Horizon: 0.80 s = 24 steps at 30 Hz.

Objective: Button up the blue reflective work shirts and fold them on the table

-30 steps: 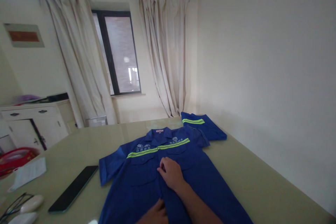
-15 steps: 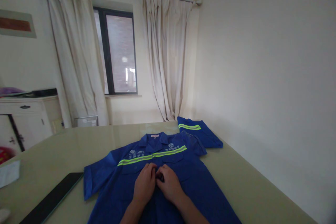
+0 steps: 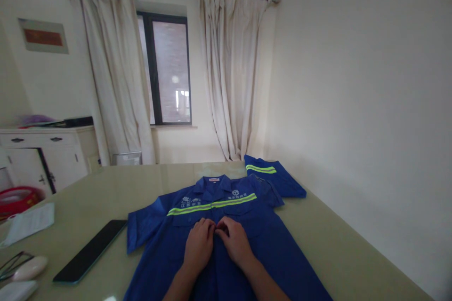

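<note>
A blue short-sleeved work shirt (image 3: 282, 254) lies spread on the table, collar away from me, with a yellow-green reflective stripe across its chest. Both hands are at the shirt's front placket, just below the stripe. My left hand (image 3: 200, 243) has its fingers bent and pinched on the shirt's front edge. Close beside it on the right, my right hand (image 3: 235, 241) pinches the same placket with thumb and forefinger. The fingertips nearly meet and cover whatever small part lies between them.
A folded blue garment (image 3: 286, 183) lies at the table's (image 3: 353, 254) far right, near the wall. On the left are a long black object (image 3: 90, 254), a pale sheet (image 3: 30, 223), glasses (image 3: 12, 265), a white mouse-like object (image 3: 31, 268) and a red round container (image 3: 21, 200).
The view has turned left, bringing more of the table's left side into sight. Both hands stay at the placket, and their fingertips have come closer together.
</note>
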### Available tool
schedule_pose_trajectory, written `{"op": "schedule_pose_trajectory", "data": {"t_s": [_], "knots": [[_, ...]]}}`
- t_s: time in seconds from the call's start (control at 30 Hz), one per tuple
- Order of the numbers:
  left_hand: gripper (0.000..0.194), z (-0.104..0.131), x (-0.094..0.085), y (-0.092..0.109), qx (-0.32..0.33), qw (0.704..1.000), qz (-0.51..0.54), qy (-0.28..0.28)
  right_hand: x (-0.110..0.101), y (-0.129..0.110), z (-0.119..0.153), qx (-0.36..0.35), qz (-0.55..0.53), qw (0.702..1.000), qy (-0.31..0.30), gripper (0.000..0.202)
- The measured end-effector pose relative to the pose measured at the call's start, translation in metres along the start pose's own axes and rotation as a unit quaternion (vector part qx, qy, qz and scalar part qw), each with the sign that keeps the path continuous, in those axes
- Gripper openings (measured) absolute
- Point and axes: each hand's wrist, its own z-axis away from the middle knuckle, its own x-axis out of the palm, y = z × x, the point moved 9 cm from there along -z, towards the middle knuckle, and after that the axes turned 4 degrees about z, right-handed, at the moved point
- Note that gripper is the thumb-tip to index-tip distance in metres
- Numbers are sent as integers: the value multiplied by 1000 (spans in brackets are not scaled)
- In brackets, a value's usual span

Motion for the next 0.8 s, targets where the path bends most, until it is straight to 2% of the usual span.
{"op": "schedule_pose_trajectory", "data": {"t_s": [0.23,0.4,0.57,0.8], "knots": [[42,2,2,2,-31,996,-80,1,-1,0,0,4,-13,1000,-10,11],[43,4,0,5,-29,995,-90,1,1,1,0,0,7,1000,-13,10],[32,4,-4,3,-29,999,-37,7,1,0,4,10,5,1000,-22,12],[25,3,-4,-4,-29,998,57,10,0,-5,6,-18,22,999,-17,14]]}}
